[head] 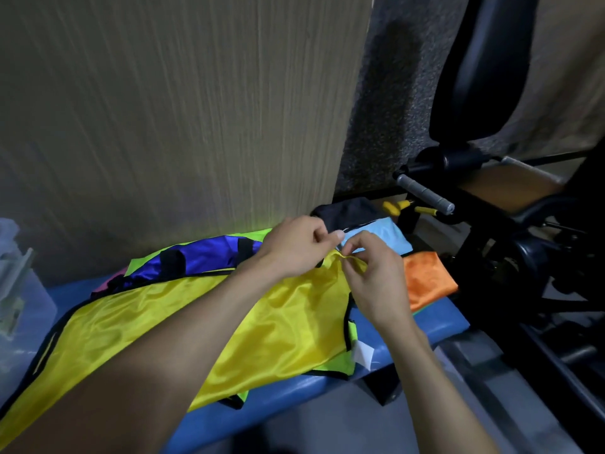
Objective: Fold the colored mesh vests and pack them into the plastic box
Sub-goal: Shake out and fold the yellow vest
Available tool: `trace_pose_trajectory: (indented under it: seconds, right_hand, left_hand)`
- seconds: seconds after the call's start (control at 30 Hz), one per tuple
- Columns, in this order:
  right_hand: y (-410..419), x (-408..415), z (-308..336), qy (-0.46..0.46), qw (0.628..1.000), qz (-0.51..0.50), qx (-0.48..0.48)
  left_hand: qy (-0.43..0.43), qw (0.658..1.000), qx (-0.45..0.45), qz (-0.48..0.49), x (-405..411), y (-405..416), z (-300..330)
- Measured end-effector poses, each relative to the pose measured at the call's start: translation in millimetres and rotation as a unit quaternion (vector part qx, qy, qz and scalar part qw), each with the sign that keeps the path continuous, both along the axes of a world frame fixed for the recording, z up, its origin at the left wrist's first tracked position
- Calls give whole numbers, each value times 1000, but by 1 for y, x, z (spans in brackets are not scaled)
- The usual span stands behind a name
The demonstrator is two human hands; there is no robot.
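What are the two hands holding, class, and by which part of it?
Both hands hold the yellow vest at its far end. The left hand and right hand pinch the bunched fabric at its top edge, close together.

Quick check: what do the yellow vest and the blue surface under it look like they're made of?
Yellow vest: thin, glossy synthetic fabric, probably polyester, judging by its sheen and soft wrinkles, with black edge binding. Blue surface: looks like padded vinyl, smooth and slightly shiny with a rounded edge.
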State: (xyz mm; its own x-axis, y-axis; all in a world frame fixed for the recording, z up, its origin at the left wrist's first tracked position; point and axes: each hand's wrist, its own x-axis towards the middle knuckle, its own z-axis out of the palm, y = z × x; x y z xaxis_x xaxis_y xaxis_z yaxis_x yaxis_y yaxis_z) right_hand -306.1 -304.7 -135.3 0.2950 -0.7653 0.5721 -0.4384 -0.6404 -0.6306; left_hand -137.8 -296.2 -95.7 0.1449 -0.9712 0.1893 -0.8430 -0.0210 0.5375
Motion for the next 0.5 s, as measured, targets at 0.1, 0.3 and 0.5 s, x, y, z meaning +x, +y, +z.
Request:
trace_pose_trajectory:
  seconds: [0.1, 0.3, 0.5]
  right_hand:
    - [-2, 0, -1, -12, 1000, -4, -17]
    - [-2, 5, -2, -46, 999, 7, -22]
    - [0, 3, 0, -65, 998, 6, 3]
  left_hand:
    - [-10, 999, 7, 33, 3, -2, -2]
    - [209, 976, 54, -22, 3, -6, -7]
    - [129, 990, 35, 49, 1, -1, 4]
